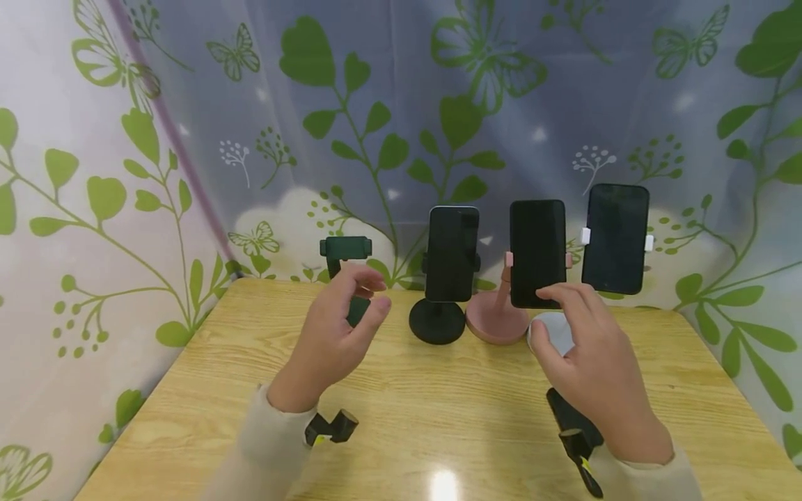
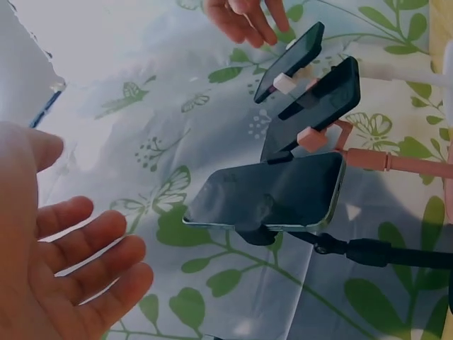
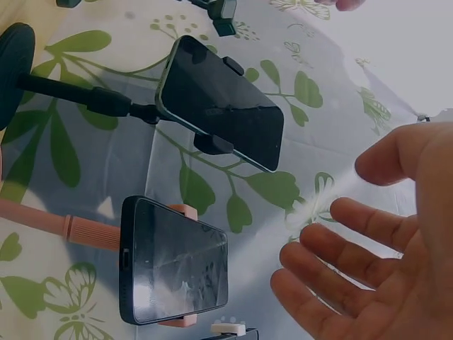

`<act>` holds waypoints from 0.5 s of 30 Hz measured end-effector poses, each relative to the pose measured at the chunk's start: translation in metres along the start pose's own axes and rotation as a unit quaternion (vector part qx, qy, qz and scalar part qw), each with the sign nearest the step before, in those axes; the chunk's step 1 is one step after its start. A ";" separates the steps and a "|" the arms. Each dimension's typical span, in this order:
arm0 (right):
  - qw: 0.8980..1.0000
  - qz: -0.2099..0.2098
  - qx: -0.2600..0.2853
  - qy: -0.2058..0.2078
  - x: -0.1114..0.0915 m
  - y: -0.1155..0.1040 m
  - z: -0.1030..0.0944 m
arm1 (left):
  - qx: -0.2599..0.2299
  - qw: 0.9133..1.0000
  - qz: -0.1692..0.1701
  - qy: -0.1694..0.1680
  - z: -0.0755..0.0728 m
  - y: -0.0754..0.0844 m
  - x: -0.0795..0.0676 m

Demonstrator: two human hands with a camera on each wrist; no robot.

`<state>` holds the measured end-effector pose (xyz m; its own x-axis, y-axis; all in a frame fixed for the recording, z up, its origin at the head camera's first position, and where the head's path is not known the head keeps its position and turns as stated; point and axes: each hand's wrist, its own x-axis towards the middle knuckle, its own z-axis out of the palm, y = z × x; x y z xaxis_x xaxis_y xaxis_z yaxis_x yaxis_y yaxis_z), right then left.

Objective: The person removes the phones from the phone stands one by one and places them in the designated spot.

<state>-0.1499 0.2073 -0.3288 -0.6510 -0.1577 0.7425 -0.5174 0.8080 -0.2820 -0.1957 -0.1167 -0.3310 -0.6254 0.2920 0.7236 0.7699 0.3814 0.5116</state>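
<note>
My left hand [image 1: 335, 330] hovers before a dark green phone stand [image 1: 347, 248], partly hiding it; no phone sits in that holder. My right hand [image 1: 598, 362] is in the air above a black phone [image 1: 573, 414] lying on the table, partly covered by the hand and wrist. Both hands have loosely bent fingers with nothing between them. Beyond them stand a black stand [image 1: 436, 322] with a phone [image 1: 452, 254], a pink stand [image 1: 497, 319] with a phone [image 1: 537, 254], and a white stand [image 1: 551, 332] with a phone [image 1: 616, 239], its base partly behind my right hand.
The stands form a row along the back of the wooden table [image 1: 401, 417]. A curtain [image 1: 401, 90] with green leaves and butterflies hangs behind it. Small black wrist devices are strapped on the left wrist [image 1: 332, 426] and the right wrist [image 1: 579, 452].
</note>
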 end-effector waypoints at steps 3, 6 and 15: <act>1.000 0.010 -0.006 -0.009 0.000 0.001 0.002 | 0.022 0.999 -0.004 -0.023 0.001 0.002 -0.002; 1.000 0.014 -0.012 -0.010 0.000 0.001 0.002 | 0.040 0.998 -0.012 -0.047 0.002 0.003 -0.004; 1.000 0.010 -0.018 -0.020 -0.001 -0.001 0.006 | 0.083 0.992 -0.030 -0.092 0.007 0.004 -0.005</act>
<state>-0.1520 0.2028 -0.3328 -0.6836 -0.1627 0.7115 -0.4834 0.8312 -0.2745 -0.1903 -0.1107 -0.3361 -0.6932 0.4145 0.5895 0.7094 0.5368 0.4567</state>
